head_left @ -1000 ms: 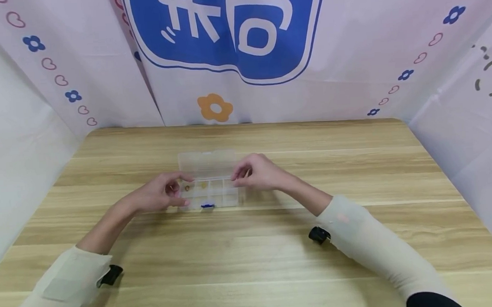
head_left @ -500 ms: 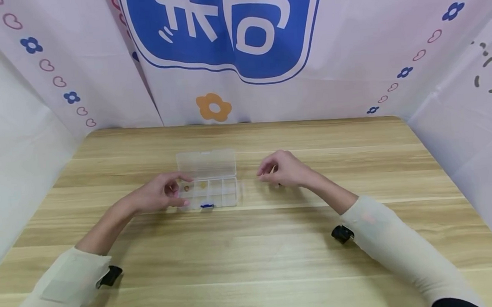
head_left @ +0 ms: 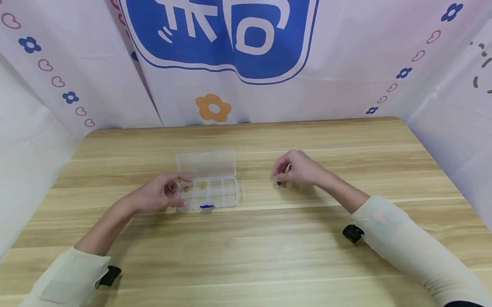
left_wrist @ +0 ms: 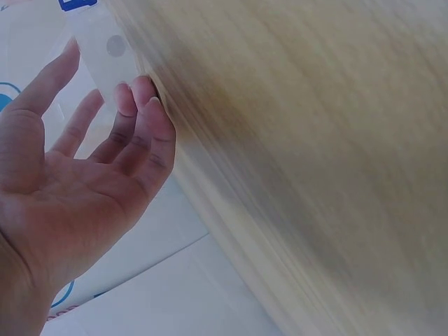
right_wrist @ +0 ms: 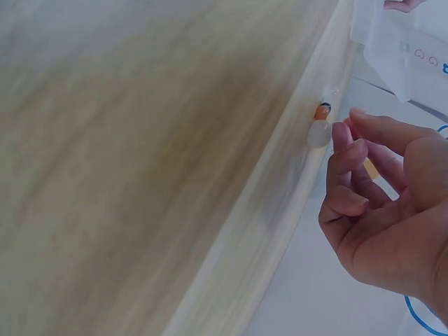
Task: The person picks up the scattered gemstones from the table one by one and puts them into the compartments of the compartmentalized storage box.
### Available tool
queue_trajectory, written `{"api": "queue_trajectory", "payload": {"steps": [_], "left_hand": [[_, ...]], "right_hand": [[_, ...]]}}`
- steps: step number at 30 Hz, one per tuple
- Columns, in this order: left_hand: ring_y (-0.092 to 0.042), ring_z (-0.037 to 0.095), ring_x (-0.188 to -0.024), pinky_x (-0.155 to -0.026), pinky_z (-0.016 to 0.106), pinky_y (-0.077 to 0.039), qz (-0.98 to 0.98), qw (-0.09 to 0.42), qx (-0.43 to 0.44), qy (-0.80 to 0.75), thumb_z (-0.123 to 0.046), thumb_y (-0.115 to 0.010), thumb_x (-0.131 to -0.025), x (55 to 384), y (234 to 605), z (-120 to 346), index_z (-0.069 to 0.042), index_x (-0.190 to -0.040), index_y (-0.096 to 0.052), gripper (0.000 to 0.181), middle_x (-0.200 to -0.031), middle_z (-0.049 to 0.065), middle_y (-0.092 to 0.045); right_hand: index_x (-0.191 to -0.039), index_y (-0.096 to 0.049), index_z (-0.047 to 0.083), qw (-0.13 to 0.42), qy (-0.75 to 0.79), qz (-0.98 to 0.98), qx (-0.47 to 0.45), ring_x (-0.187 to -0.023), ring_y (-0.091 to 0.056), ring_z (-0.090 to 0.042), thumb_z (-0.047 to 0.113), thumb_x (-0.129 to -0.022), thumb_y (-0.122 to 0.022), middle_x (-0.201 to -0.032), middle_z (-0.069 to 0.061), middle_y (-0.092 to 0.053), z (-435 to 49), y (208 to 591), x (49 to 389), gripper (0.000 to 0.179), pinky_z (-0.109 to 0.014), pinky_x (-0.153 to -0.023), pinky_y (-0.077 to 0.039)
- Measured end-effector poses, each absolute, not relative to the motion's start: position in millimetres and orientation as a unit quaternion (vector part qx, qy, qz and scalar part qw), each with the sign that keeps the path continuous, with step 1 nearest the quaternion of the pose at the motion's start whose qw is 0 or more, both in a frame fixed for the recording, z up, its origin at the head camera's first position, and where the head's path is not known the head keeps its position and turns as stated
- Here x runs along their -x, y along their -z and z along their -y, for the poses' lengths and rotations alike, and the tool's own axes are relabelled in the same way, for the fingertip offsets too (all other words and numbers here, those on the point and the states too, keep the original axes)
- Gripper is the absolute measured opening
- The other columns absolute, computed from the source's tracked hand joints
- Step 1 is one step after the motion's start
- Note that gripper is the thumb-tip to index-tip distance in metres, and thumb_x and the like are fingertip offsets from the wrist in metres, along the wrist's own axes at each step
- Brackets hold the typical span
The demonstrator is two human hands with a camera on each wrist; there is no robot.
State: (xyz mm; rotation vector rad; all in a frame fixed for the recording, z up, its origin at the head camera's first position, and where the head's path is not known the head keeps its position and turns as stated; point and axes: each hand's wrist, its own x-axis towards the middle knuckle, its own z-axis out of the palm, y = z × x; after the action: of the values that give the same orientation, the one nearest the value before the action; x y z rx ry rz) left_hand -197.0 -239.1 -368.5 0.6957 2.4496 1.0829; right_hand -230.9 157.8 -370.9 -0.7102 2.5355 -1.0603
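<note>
On the desk [head_left: 234, 256], the step in hand looks like fingertip work out to the right, something small being picked up or set down, I cannot tell which; the next move probably calls for a light, exact pinch there, with the box [head_left: 229, 199] steadied at the left. That clear box sits left of centre, its long axis running left to right, its lid [head_left: 206, 165] open on the far side. The left hand [head_left: 156, 193] grips its left end, thumb at the near edge, index finger at the far one. The right hand [head_left: 299, 169] is well apart from the box, fingers bent and tips close together; whether they pinch anything I cannot tell. The blue latch [head_left: 207, 206] faces the near side. Smallest of all, a yellowish piece [head_left: 203, 186] and a brownish piece [head_left: 185, 188] lie in the box's far row, and just beside the right hand's tips are a white piece [right_wrist: 320, 134] and an orange piece [right_wrist: 321, 113], too small for a sure long axis
</note>
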Motion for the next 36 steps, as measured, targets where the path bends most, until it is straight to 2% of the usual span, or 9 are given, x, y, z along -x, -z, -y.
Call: {"api": "queue_trajectory", "payload": {"steps": [7, 23, 36], "left_hand": [[-0.047, 0.017, -0.072, -0.063, 0.026, -0.043, -0.868, 0.183, -0.255, -0.385, -0.007, -0.080, -0.090, 197.7, 368.8, 239.5, 0.010, -0.138, -0.055, 0.057, -0.081, 0.005, -0.053], [-0.049, 0.016, -0.072, -0.062, 0.025, -0.044, -0.871, 0.185, -0.252, -0.379, -0.006, -0.080, -0.089, 197.7, 367.0, 238.3, 0.011, -0.137, -0.055, 0.057, -0.081, 0.006, -0.055], [-0.049, 0.017, -0.073, -0.063, 0.025, -0.044, -0.874, 0.181, -0.257, -0.369, -0.006, -0.080, -0.089, 198.0, 367.6, 239.0, 0.011, -0.137, -0.056, 0.056, -0.080, 0.005, -0.055]], "right_hand": [[-0.092, -0.079, 0.001, 0.146, 0.328, -0.899, 0.250, -0.075, -0.070, -0.015, 0.000, -0.092, -0.076, -0.087, -0.005, -0.076, -159.0, 374.0, 231.5, 0.003, -0.027, -0.066, -0.057], [-0.085, -0.075, 0.005, 0.162, 0.310, -0.904, 0.245, -0.074, -0.067, -0.014, 0.002, -0.095, -0.074, -0.085, -0.003, -0.074, -159.3, 375.7, 232.5, 0.011, -0.027, -0.066, -0.053], [-0.088, -0.073, 0.005, 0.156, 0.344, -0.897, 0.230, -0.070, -0.068, -0.017, 0.003, -0.096, -0.073, -0.081, -0.005, -0.070, -158.5, 376.4, 232.3, 0.009, -0.029, -0.062, -0.055]]}}
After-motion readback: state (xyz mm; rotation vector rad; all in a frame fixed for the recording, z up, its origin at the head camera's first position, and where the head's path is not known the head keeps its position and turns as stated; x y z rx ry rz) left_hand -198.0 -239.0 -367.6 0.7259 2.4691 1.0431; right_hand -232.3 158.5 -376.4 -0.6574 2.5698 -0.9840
